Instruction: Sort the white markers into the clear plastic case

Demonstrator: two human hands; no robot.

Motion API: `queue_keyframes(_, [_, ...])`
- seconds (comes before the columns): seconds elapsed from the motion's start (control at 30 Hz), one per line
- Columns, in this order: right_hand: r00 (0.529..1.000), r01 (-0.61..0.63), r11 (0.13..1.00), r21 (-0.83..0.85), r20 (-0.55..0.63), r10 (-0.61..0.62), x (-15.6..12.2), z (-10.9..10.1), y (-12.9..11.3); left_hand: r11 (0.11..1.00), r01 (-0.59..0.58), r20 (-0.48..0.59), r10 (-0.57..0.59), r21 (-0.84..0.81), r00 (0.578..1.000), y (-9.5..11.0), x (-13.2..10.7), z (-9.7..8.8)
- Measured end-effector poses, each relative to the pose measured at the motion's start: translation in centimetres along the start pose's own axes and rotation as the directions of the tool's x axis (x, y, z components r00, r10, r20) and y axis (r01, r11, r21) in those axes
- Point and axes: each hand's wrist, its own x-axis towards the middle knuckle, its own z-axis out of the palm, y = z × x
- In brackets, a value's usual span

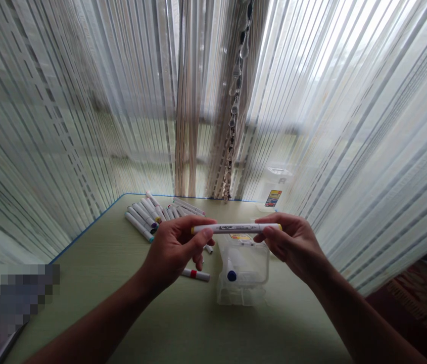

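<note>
A white marker (236,228) with yellow ends and black print is held level between my two hands. My left hand (177,242) pinches its left end, and my right hand (292,242) grips the right end by the cap. Below the marker stands a clear plastic box (245,273) with a dark blue round spot on its near side. Another white marker with a red band (198,275) lies on the table under my left hand. Behind that hand is a loose pile of white markers (145,215) with variously coloured ends, partly hidden by my fingers.
The pale green table (95,283) has a blue edge. A clear lid-like plastic piece (274,189) with a yellow label stands at the back right. String curtains (141,101) hang behind and along both sides. A pixelated patch (4,308) covers the lower left.
</note>
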Motion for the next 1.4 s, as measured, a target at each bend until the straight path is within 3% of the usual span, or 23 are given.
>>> queue_keyframes(0.63, [0.992, 0.111, 0.985, -0.131, -0.051, -0.119, -0.28, 0.06, 0.26, 0.993, -0.020, -0.008, 0.021, 0.114, 1.000, -0.40, -0.37, -0.01])
queue_keyframes(0.97, [0.997, 0.078, 0.994, 0.078, 0.000, -0.078, -0.28, 0.47, -0.48, 0.998, -0.052, -0.005, 0.052, -0.023, 0.999, -0.15, -0.33, 0.28])
queue_keyframes(1.4, [0.999, 0.037, 0.985, 0.167, -0.015, -0.035, -0.11, 0.31, -0.61, 0.988, -0.065, -0.018, 0.064, -0.143, 0.998, -0.84, -0.04, 0.01])
